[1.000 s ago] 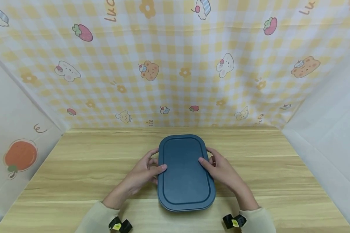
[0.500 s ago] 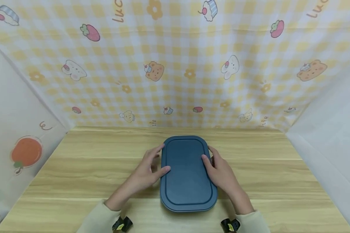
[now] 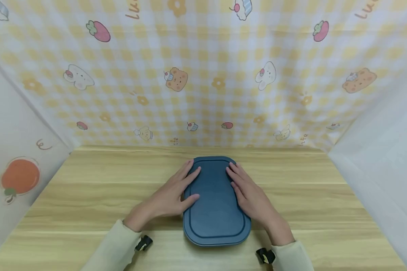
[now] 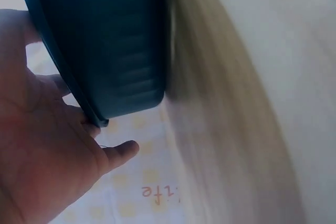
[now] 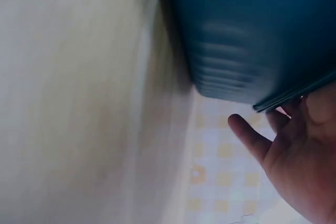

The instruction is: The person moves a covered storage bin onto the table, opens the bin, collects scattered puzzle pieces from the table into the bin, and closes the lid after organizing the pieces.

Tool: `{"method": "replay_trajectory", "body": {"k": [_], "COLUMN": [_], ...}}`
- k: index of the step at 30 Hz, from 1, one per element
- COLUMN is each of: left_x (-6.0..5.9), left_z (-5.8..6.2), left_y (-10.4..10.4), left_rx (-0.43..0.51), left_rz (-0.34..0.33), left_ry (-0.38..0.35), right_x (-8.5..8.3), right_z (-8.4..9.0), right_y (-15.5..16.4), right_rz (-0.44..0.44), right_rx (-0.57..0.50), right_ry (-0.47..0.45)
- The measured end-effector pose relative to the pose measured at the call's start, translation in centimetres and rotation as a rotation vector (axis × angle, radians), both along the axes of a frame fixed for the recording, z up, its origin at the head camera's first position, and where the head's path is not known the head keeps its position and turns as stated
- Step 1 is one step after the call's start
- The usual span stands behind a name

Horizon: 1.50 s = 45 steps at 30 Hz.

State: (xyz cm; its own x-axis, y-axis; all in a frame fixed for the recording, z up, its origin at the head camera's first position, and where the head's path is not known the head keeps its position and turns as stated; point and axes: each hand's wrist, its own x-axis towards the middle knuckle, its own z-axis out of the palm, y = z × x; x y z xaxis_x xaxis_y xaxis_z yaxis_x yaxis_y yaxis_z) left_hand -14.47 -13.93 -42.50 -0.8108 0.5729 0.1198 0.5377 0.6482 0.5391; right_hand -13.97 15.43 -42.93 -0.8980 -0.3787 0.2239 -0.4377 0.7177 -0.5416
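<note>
Presently your left hand [image 3: 169,197] and right hand [image 3: 249,195] lie flat, fingers straight, on the dark blue rectangular plastic lidded box [image 3: 216,214], whose long axis runs away from you, equally near both.

Bright, even light fills the head view, with soft shadows under both hands and wide-angle bending toward the edges. Both wrist views are blurred: the surfaces beside each hand smear into streaks, with 0 glare.
</note>
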Motion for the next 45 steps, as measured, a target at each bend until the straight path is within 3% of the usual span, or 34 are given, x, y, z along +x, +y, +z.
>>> {"method": "replay_trajectory", "body": {"k": [5,10,19,28,45], "left_x": [-0.4,-0.6,-0.7,-0.9,-0.9], "left_z": [-0.7,-1.1,-1.0,-0.8,-0.8], "left_y": [-0.1,0.1,0.3,-0.1,-0.5], "left_rx": [0.007,0.043,0.065,0.084,0.083], "left_rz": [-0.031,-0.041,-0.066,-0.059,-0.045], "left_ry": [-0.016,-0.025,-0.123,-0.125,-0.113], "right_x": [0.0,0.0,0.0,-0.4,-1.0], "right_z": [-0.5,-0.8,-1.3,-1.1,-1.3], "right_y": [0.4,0.6,1.0,0.7,0.5], "right_rz": [0.0,0.0,-0.002,0.012,0.02], "right_rx": [-0.048,-0.089,-0.151,-0.168,-0.221], "right_ry": [-0.076,-0.077,-0.106,-0.056,-0.06]}}
